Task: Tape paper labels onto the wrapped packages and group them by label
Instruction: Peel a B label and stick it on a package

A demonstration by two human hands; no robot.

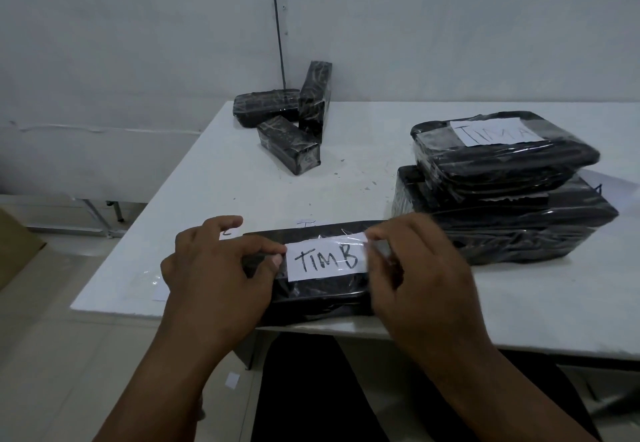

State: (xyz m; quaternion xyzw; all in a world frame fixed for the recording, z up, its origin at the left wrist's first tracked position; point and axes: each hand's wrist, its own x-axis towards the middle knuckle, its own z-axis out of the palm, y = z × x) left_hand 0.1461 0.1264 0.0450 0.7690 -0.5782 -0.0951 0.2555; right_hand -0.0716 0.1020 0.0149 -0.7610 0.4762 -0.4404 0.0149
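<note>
Right at the near edge of the white rectangular table [221, 178] lies a long package wrapped in glossy black plastic [322, 296], with a white paper label hand-lettered "TIM B" [327, 257] lying on its top face. A strip of clear tape [349, 238] glints along the label's upper right edge. The left hand [218, 268] rests over the package's left end, its thumb and forefinger curled and pressing at the label's left edge. The right hand [415, 261] covers the package's right end, fingers bent, pinching the label and tape at the right edge.

On the right of the table stands a stack of two large flat black-wrapped packages [502, 213]; the upper one carries a white paper label reading "TIM A" [495, 131]. Near the far edge sit three small black-wrapped bricks [287, 119] in a loose cluster, one upright and two lying down, touching one another. A small white paper scrap [232, 380] lies on the floor under the table.
</note>
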